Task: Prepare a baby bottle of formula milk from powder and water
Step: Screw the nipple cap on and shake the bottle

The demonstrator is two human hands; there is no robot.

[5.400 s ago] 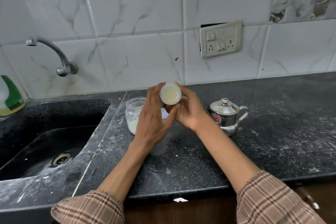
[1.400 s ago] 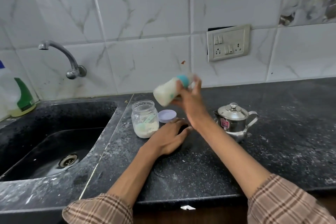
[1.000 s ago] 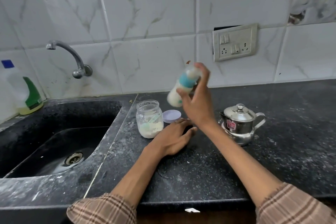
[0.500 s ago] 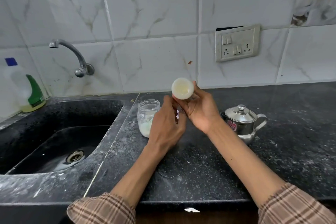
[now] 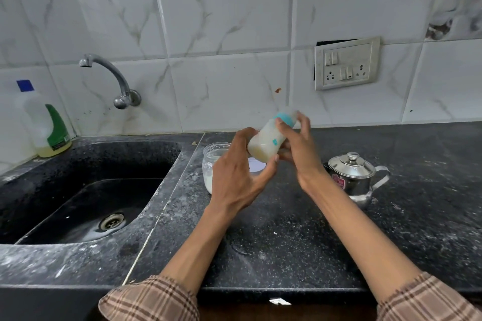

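A baby bottle point(image 5: 268, 139) with a teal collar and milky liquid inside is held tilted above the counter, its cap end pointing up and to the right and blurred. My right hand point(image 5: 296, 148) grips its upper part. My left hand point(image 5: 240, 177) cups its base with thumb and fingers. Behind my left hand stands an open glass jar point(image 5: 210, 164) with white powder in it, partly hidden. The jar's pale lid point(image 5: 257, 165) lies flat just right of it. A small steel kettle point(image 5: 352, 177) with a lid stands to the right of my hands.
The black granite counter point(image 5: 287, 229) is dusted with powder. A black sink point(image 5: 86, 190) lies to the left, with a wall tap point(image 5: 114, 81) above it and a dish-soap bottle point(image 5: 44, 122) in the corner. A socket plate point(image 5: 347, 66) sits on the tiled wall.
The bottle has swung from base-towards-me to tilted with the collar up and right. Before that my right hand shook it alone while my left hand rested on the counter; now both hands hold it.
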